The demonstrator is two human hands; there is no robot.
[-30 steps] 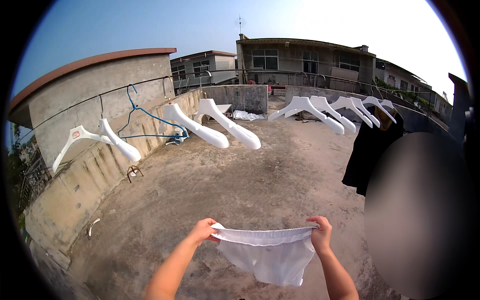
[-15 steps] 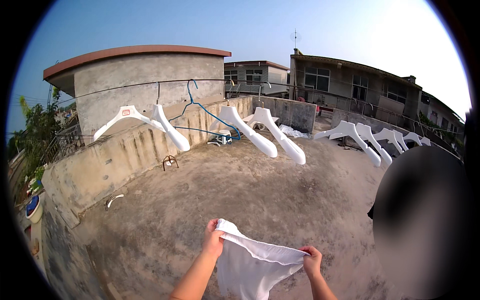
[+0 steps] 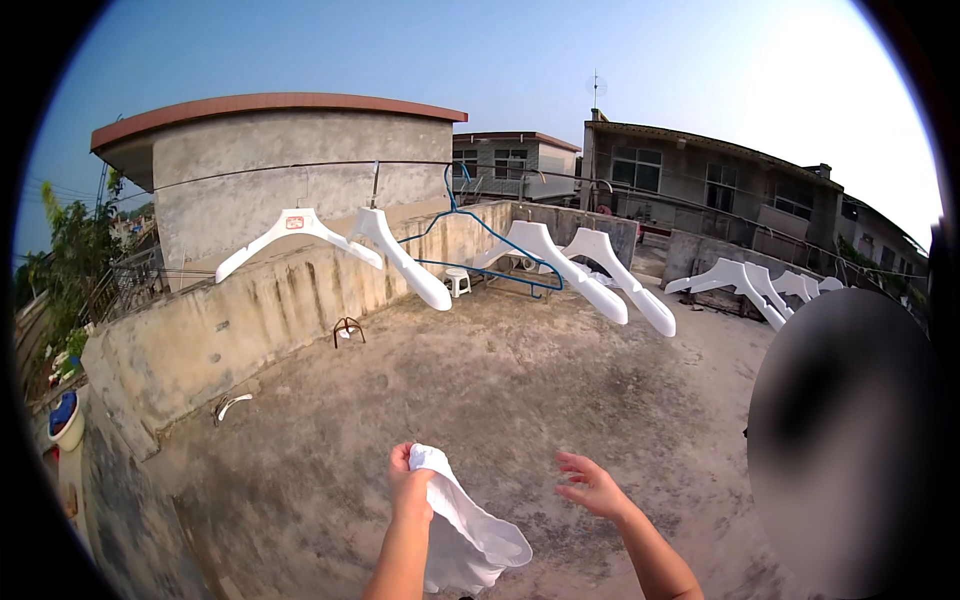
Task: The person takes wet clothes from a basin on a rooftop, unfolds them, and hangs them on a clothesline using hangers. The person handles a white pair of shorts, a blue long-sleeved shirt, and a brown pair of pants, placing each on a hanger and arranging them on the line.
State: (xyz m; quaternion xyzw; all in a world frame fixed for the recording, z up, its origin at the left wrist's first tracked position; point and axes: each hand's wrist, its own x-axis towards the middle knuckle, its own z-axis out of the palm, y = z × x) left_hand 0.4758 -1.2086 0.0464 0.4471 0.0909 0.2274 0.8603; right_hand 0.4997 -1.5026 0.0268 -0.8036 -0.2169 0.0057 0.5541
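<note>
My left hand [image 3: 408,482] grips a white garment [image 3: 465,535] by one end of its gathered waistband. The cloth hangs down from that grip, its far end loose and folded over; its lower part runs out of the picture. My right hand [image 3: 590,485] is to the right of the cloth, apart from it, holding nothing, with its fingers spread. Beyond and above both hands, a blue wire hanger [image 3: 480,270] and several broad white hangers [image 3: 300,230] hang from a thin line [image 3: 270,172]. None of these touches my hands.
A low stained wall [image 3: 260,310] edges the concrete floor [image 3: 330,440]. Before it stand a small white stool [image 3: 458,281] and a bent rusty metal piece [image 3: 348,331]. A white tub [image 3: 68,425] with blue cloth sits far left. A large blurred grey shape [image 3: 850,450] covers the right.
My right hand has let go of the waistband and opened. That end of the garment has dropped. The nearer hangers now appear farther right in the view.
</note>
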